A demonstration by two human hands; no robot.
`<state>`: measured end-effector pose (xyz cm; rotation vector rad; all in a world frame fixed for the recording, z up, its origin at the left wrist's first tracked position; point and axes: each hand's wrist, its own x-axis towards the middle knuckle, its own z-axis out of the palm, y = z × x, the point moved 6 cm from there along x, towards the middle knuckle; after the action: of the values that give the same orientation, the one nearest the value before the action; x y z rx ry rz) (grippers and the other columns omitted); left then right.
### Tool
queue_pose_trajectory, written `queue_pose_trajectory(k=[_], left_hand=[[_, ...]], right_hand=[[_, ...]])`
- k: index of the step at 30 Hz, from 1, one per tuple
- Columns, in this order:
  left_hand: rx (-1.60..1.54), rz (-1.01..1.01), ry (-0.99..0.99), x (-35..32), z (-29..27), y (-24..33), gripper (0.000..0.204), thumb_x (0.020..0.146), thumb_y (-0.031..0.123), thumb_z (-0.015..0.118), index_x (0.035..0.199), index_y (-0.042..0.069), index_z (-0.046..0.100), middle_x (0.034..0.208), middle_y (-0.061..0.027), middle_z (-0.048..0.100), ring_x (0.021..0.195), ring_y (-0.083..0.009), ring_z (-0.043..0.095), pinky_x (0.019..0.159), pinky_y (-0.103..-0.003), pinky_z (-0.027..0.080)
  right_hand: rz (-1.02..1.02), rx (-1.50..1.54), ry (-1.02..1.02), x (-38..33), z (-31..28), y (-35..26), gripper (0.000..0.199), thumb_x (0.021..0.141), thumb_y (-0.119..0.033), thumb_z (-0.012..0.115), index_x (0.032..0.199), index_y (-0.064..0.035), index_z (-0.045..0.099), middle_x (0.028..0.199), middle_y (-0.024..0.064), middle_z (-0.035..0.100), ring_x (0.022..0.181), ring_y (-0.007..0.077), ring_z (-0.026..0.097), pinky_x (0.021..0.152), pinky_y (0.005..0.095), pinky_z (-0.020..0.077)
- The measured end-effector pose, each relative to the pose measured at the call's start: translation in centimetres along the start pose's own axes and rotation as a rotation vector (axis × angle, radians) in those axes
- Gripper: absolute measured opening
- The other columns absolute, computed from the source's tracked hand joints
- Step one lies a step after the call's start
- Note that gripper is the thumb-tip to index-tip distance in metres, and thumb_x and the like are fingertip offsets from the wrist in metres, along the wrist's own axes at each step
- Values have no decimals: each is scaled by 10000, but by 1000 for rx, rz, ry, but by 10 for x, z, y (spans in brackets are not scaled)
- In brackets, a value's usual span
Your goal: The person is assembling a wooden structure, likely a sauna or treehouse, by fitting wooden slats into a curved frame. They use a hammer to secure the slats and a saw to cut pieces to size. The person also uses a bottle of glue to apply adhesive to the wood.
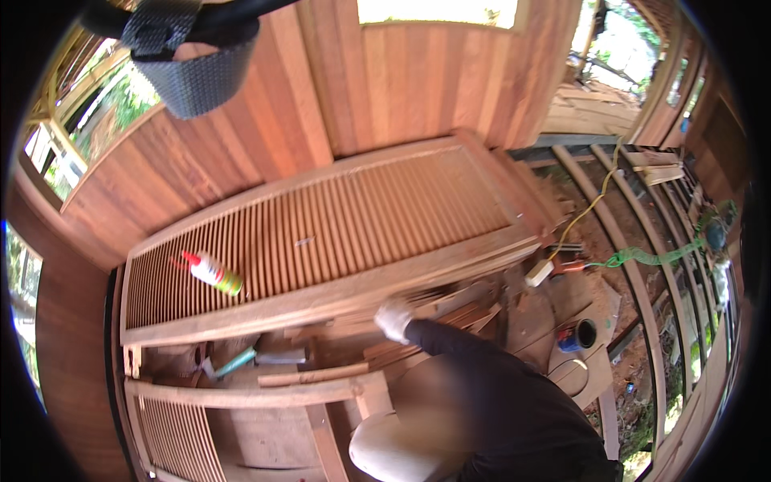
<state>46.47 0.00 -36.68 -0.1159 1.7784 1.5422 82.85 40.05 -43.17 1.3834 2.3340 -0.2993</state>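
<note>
Timber-walled room, open joists at 3 o'clock. A louvred panel [321, 241] lies on the worktop, its long axis running from 8 to 2 o'clock. The wearer's own hands are out of view, so I cannot tell their fingers' state. A co-worker's gloved hand [393, 320] is curled on loose slats [438, 317] just under the panel's near rail; grip unclear. A white glue bottle [210, 271] with a red cap and a yellow-green label lies on the louvres at 9 o'clock. A blue can [572, 337] sits at 4 o'clock.

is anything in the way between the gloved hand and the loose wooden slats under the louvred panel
Nothing visible. The co-worker's gloved hand is already at the slats, just below the louvred panel. The glue bottle lies on the panel, off to the left.
</note>
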Motion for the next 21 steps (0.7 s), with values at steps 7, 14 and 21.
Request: queue_pose_trajectory(k=[7, 14, 21], left_hand=[[242, 649, -264, -78, 124, 128, 561, 1038, 542, 473, 1174, 11, 596, 686, -25, 489, 595, -130, 473, 517, -250, 374], [51, 803, -429, -96, 151, 176, 682, 1019, 604, 517, 1296, -20, 536, 875, -74, 563, 671, -131, 514, 541, -242, 410], [149, 1174, -218, -125, 128, 189, 704, 1011, 603, 534, 1332, -23, 521, 980, -109, 594, 733, -143, 560, 569, -247, 450]], right_hand=[[-173, 592, 855, -134, -165, -40, 244, 904, -161, 645, 1128, -65, 632, 897, 140, 644, 811, 336, 676, 759, 474, 561], [-747, 1016, 1082, -221, -258, -189, 625, 922, -122, 686, 1504, -121, 456, 1004, 174, 617, 917, 348, 649, 796, 447, 535], [-1044, 1851, 373, -203, -197, -320, 431, 1042, -263, 595, 1425, -74, 533, 1211, 110, 632, 1114, 246, 621, 945, 375, 518]])
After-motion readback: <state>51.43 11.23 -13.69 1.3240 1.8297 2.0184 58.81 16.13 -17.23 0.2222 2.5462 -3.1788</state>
